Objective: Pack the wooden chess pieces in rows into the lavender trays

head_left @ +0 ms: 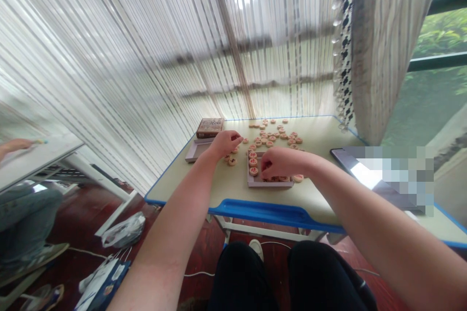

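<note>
Pieces: strewn mid-frame, some in the tray;
Fingers: your left hand's curled, your right hand's bent; can't tell if pinching;
Blocking: right hand over tray;
Around: box left of centre.

Study-type room being suggested: blue-edged desk being backed by striped curtain, flanked at left by second desk.

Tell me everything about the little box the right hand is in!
The shallow box is pale greyish-lilac, maybe cardboard, with low walls and an open top. It lies flat on the table. Three round pieces with red characters line its left side; more lie by its near wall. The right hand reaches in, hiding part of the inside.
</note>
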Demonstrator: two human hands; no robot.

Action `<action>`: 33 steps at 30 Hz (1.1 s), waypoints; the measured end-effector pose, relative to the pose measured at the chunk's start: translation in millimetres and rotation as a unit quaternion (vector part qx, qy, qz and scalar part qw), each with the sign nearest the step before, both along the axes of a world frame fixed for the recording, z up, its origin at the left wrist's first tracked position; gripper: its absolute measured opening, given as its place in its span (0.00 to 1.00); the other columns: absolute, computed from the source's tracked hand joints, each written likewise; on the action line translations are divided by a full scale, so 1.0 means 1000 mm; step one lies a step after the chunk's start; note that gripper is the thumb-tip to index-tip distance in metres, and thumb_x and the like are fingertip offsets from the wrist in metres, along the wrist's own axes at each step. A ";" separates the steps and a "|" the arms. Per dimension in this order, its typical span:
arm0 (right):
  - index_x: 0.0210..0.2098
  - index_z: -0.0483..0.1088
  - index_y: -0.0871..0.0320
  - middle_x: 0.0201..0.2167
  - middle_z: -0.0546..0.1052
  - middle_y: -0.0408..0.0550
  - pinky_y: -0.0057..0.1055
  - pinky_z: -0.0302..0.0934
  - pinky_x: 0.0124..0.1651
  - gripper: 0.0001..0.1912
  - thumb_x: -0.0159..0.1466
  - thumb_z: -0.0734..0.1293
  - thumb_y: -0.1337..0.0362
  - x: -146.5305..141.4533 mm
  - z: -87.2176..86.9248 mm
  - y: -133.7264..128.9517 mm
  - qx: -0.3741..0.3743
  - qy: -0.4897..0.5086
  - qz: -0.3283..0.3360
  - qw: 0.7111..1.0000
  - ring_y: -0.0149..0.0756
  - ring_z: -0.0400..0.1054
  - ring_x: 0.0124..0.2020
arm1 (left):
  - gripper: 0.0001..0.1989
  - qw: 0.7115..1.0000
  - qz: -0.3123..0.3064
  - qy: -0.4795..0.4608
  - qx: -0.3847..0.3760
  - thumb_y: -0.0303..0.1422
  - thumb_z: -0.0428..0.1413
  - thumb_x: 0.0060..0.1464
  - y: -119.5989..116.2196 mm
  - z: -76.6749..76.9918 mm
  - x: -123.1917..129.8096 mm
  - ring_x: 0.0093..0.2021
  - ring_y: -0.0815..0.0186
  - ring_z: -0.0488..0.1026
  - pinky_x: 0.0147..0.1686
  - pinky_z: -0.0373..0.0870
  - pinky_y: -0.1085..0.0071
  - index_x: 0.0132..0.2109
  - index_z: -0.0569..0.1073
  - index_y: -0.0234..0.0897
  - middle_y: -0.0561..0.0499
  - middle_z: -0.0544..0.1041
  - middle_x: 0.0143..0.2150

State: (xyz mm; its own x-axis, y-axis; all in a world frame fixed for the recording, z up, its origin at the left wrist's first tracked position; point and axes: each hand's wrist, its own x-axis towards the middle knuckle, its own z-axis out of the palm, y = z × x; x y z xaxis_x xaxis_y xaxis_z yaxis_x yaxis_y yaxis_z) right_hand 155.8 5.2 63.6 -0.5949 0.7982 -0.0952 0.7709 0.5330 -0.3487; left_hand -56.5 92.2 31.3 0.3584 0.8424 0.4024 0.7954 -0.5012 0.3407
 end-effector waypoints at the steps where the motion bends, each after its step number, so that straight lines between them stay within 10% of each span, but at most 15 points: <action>1: 0.22 0.73 0.57 0.19 0.72 0.44 0.27 0.51 0.22 0.07 0.49 0.66 0.60 0.002 0.001 0.001 -0.005 0.008 0.000 1.000 0.30 0.63 0.19 | 0.18 1.000 0.002 -0.005 -0.003 0.41 0.49 0.51 0.000 0.000 0.000 0.27 0.68 0.69 0.29 0.62 0.72 0.36 0.76 0.32 0.48 0.76 0.28; 33: 0.34 0.74 0.55 0.23 0.71 0.44 0.28 0.51 0.24 0.15 0.46 0.69 0.60 0.037 0.023 -0.002 -0.075 -0.093 -0.003 0.993 0.32 0.63 0.23 | 0.19 1.000 -0.003 0.010 -0.011 0.42 0.47 0.51 0.001 0.001 0.001 0.27 0.68 0.68 0.28 0.60 0.73 0.35 0.76 0.31 0.49 0.75 0.26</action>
